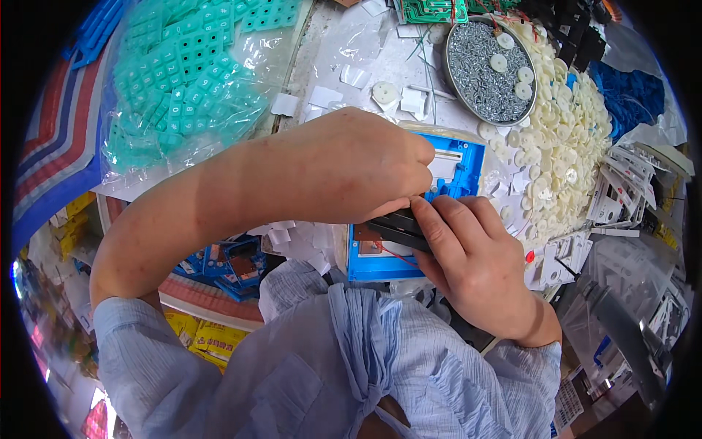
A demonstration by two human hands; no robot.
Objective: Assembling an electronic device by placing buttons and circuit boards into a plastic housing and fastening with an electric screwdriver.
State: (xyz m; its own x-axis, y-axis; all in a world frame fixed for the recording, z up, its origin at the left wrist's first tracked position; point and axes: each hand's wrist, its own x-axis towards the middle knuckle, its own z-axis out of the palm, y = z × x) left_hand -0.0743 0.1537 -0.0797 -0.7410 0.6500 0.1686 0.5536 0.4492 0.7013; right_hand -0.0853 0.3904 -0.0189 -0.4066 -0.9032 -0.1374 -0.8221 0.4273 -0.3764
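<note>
A blue plastic casing [363, 269] lies in front of me, with a brown board and a thin red wire inside its near end. Over its middle is a long black plastic part [398, 228]. My right hand [468, 271] grips this part from the right, thumb below and fingers on top. My left hand [365, 164] is bent into a fist above the casing, its fingertips down at the black part's upper end. Whatever the left fingers pinch is hidden behind the hand.
At the far left lies a plastic bag of green keypads [186, 80]. A round tin of small screws [490, 73] stands at the back right, beside a heap of cream discs [559, 139]. Green circuit boards [431, 10] are at the far edge, white frames [621, 186] at the right.
</note>
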